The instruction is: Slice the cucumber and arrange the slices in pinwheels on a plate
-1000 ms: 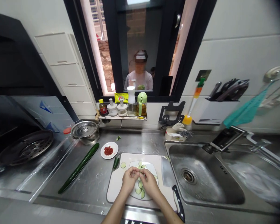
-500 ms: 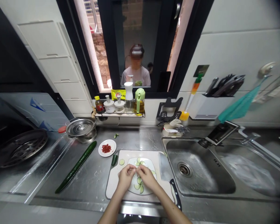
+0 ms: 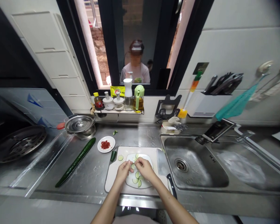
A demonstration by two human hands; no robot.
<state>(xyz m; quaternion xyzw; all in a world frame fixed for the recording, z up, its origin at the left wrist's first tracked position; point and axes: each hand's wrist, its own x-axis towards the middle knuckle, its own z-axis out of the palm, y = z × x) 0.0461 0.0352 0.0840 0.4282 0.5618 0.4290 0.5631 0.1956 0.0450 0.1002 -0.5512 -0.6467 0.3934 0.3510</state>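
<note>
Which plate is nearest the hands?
The squarish pale plate on the cutting board, with cucumber slices, below the left hand and right hand; the round plate holding red pieces sits off the board.

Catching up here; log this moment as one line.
left hand, right hand: over white plate, grip unclear | cucumber slices: on plate | plate: on cutting board | knife: right of plate

From my end I see the left forearm [image 3: 108, 199] and right forearm [image 3: 169, 199] converging forward from the lower edge. My left hand [image 3: 123, 170] and right hand [image 3: 143, 167] curl inward, fingertips near each other, their grip too small to read.
</note>
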